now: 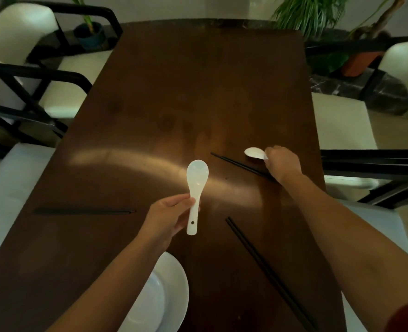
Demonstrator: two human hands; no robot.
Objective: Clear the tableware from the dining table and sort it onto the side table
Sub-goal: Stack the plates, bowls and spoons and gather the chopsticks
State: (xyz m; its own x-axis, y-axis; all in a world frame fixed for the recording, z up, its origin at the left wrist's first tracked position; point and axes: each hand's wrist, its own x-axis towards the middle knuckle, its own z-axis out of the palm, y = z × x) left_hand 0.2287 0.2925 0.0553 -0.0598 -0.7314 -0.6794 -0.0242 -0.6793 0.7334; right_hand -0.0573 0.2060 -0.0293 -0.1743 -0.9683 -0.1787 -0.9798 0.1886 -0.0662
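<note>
Your left hand (168, 216) is pinching a white soup spoon (195, 188) by the handle, thumb on top, fingers curled under — bowl end pointing away from you, held above the dining table (174, 92). Your right hand (283, 164) is out near the table's right edge, fingers closed on the handle of a second white spoon (254, 153); its bowl sticks out to the left. Can't tell whether that spoon is lifted or touching the wood.

Just beside your right hand lies a pair of black chopsticks (241, 165), angled, their near ends hidden under the hand. A second black pair (267, 271) runs diagonally from mid-table toward the near right corner. A third pair (85, 212) lies flat on the left side, well apart from both hands.

White plates (171, 291) sit at the near edge, partly hidden by your left forearm — they look stacked, count unclear.

Cream-cushioned chairs with dark frames (30, 75) stand on both sides. Potted plants (310, 13) beyond the far end.
</note>
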